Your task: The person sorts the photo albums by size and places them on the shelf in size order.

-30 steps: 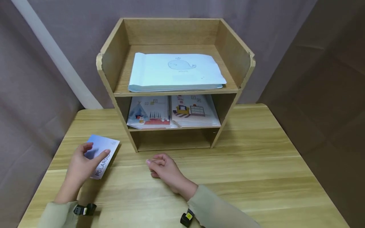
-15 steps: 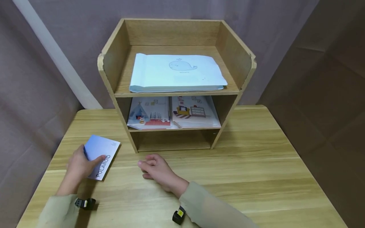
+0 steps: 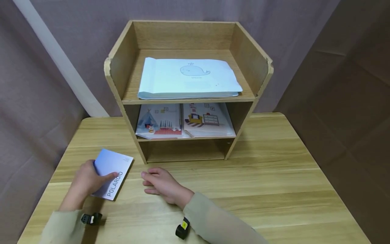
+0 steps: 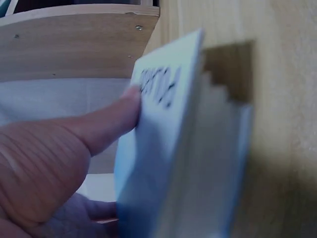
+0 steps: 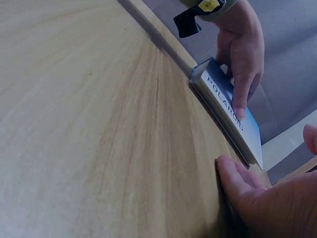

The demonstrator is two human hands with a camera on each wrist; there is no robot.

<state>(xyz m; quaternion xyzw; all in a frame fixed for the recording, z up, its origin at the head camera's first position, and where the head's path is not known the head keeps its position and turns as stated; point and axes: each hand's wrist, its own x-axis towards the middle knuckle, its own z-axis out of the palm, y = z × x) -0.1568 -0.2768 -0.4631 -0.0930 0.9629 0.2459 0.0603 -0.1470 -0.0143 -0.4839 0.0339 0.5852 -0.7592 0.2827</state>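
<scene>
A thick blue-and-white book lettered POLAROID lies on the wooden table, left of the shelf. My left hand holds it by the left side, thumb on the cover; the other fingers are partly hidden. The left wrist view shows the book tilted, its pale page edge facing the camera. My right hand rests on the table just right of the book, fingers loosely curled around nothing. In the right wrist view, the fingertips of that hand lie close to the book's far end.
A three-level wooden shelf stands at the back of the table. A white book with a whale drawing lies on top. Two illustrated booklets lie on the middle level. Grey curtains hang behind.
The left hand's fingers have closed on the book, which has shifted slightly right and toward me. My right hand has slid left, closer to the book.
</scene>
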